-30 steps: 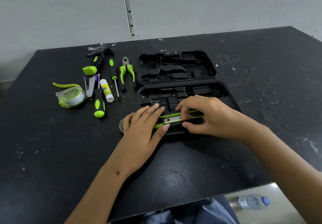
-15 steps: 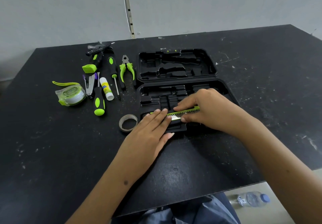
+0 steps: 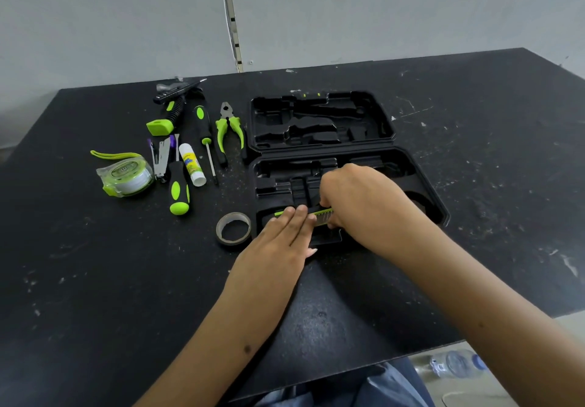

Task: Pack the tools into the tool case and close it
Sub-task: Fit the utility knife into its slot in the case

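Step in hand, as judged: seating of the first tool, a utility knife (image 3: 319,213), in the front slot of the tool case (image 3: 421,191); every other recess appears unfilled.

Left of frame, on the bench (image 3: 95,280), unpacked: tape measure (image 3: 126,177); stapler (image 3: 160,159); hammer (image 3: 171,112); two screwdrivers (image 3: 179,192) (image 3: 204,131); glue stick (image 3: 192,164); pliers (image 3: 229,128). Roll of tape (image 3: 233,227) is set just beside the case's front left corner.

Left hand (image 3: 281,248): fingers straight and together, laid flat on the knife's left end, pressing; nothing gripped.

Centre: case lying open, lid (image 3: 316,118) flat behind the base.

Right hand (image 3: 357,197): fingers curled downward over the knife's right end, apparently pinching it; the fingertips are mostly hidden.

Next move, as judged: even downward pressure is required until the knife sits flush, then release, and a reach to the upper left for the remaining tools.
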